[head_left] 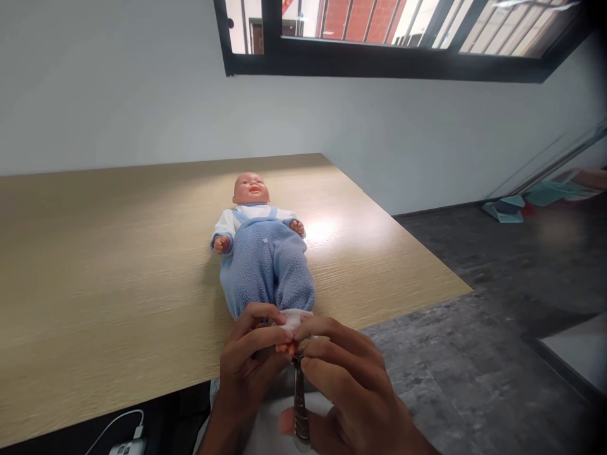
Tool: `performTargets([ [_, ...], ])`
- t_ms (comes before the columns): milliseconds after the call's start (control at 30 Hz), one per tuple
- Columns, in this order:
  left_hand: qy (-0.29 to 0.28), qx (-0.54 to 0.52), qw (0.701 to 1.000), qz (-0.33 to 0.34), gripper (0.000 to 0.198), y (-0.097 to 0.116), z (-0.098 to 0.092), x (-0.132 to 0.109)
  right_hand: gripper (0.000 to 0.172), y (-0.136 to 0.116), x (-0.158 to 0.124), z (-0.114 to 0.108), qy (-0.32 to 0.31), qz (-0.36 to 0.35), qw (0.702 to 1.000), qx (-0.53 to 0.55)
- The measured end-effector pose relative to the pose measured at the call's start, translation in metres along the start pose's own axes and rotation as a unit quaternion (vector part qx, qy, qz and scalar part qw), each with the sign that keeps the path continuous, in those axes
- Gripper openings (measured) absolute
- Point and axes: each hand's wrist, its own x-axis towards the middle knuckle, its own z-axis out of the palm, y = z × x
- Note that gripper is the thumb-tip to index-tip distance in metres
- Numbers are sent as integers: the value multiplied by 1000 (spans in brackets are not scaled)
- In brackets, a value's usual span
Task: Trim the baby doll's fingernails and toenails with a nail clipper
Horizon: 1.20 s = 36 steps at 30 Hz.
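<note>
With the left hand (249, 363) pinching the doll's foot (286, 346) at the table (95, 284) edge and the right hand (348, 385) gripping metal clippers (300, 404) against its toes, a slip could have nicked the foot.

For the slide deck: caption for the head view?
Left hand pinches baby doll's foot; right hand holds metal nail clipper to it.

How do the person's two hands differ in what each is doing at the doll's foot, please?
The left hand pinches the doll's foot between thumb and fingers, while the right hand grips a metal nail clipper. The left hand holds no tool; the right hand points the clipper's tip at the toes. Both hands meet at the foot of the baby doll, at the wooden table's near edge.
</note>
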Motion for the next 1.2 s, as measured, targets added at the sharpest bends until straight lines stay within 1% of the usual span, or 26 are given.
performTargets([
  [67, -1, -3, 1000, -1, 9, 0, 0, 0, 13, 0, 1, 1, 11, -6, 1000, 1],
  [167, 0, -7, 1000, -1, 9, 0, 1, 0, 13, 3, -1, 2, 9, -5, 1000, 6],
  [200, 1, -8, 1000, -2, 8, 1, 1, 0, 16, 5, -3, 3, 20, -5, 1000, 16],
  [300, 1, -8, 1000, -10, 8, 1, 1, 0, 30, 11, -10, 7, 85, 10, 993, 78],
  [367, -8, -13, 1000, -15, 9, 1, -1, 0, 33, 14, -14, 9, 103, 16, 989, 105],
  [467, -16, -29, 999, -23, 11, 2, -2, 1, 35, 17, -17, 8, 91, -1, 991, 93],
  [567, -11, -35, 999, -27, 8, 2, -2, 2, 35, 17, -16, 7, 87, -12, 994, 71],
  [800, -16, -31, 999, -33, 10, 5, -2, 0, 29, 13, -10, 11, 76, -12, 996, 45],
  [900, -41, -40, 997, -45, 12, 7, -4, 1, 27, 13, -10, 11, 68, -9, 997, 44],
  [1067, -114, -60, 991, -47, 15, 8, -8, 8, 28, 12, -11, 9, 60, -14, 998, 33],
  [1133, -123, -60, 990, -41, 16, 7, -9, 9, 26, 13, -13, 8, 49, -17, 998, 29],
  [1200, -119, -63, 990, -43, 16, 7, -8, 10, 22, 13, -15, 7, 43, -19, 999, 27],
])
